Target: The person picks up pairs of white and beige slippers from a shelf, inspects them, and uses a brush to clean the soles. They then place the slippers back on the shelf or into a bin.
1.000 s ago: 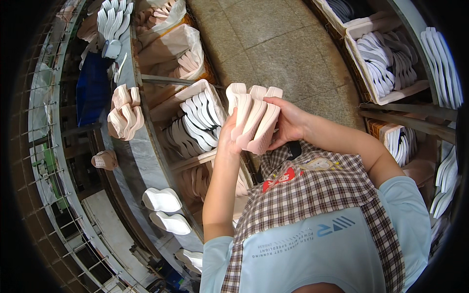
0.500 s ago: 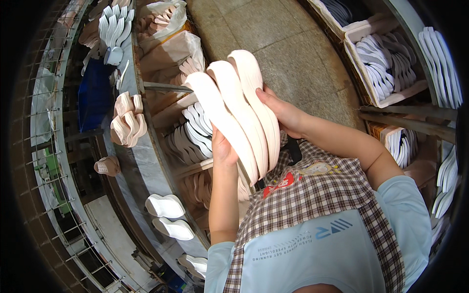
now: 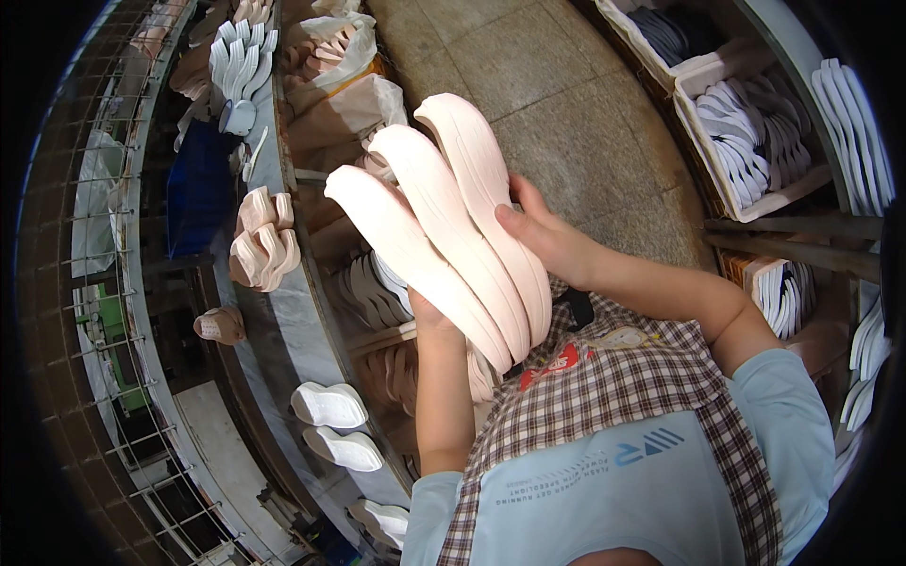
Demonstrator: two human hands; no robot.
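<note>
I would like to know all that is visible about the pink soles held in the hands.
Three long, wavy pale-pink soles sit side by side, spread at their far, rounded ends and close together near the apron. They look smooth, perhaps foam, with thin lengthwise lines. The right hand holds the right edge; the left hand, partly hidden, supports the left side.

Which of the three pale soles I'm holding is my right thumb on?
The rightmost sole: the thumb of your right hand overlaps its edge. The middle sole and left sole lie farther left.
</note>
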